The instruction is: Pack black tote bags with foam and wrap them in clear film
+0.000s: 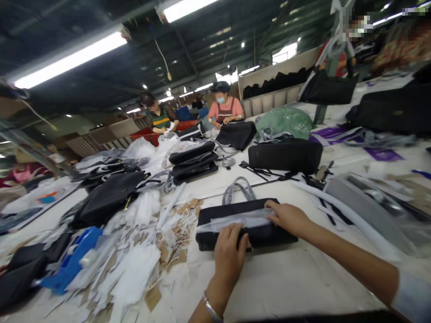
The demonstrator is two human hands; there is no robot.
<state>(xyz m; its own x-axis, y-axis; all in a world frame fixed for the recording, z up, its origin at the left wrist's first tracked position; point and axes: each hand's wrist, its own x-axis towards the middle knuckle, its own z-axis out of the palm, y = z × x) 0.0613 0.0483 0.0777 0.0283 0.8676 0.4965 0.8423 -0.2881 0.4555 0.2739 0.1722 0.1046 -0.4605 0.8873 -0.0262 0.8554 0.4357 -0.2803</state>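
A black bag (pixel 235 211) lies flat on the white table (pixel 286 282) in front of me, its grey handles (pixel 238 188) pointing away. A strip of clear plastic film (pixel 235 221) runs across its top. My left hand (pixel 229 255) rests on the bag's near edge, fingers curled over it. My right hand (pixel 286 216) presses on the right end of the film, fingers bent down onto the bag.
Paper and cardboard scraps (pixel 168 237) and a blue plastic piece (pixel 72 262) litter the table at left. More black bags (pixel 284 154) lie beyond, with a grey tray (pixel 370 197) at right. Two people (pixel 224 107) work at the far end.
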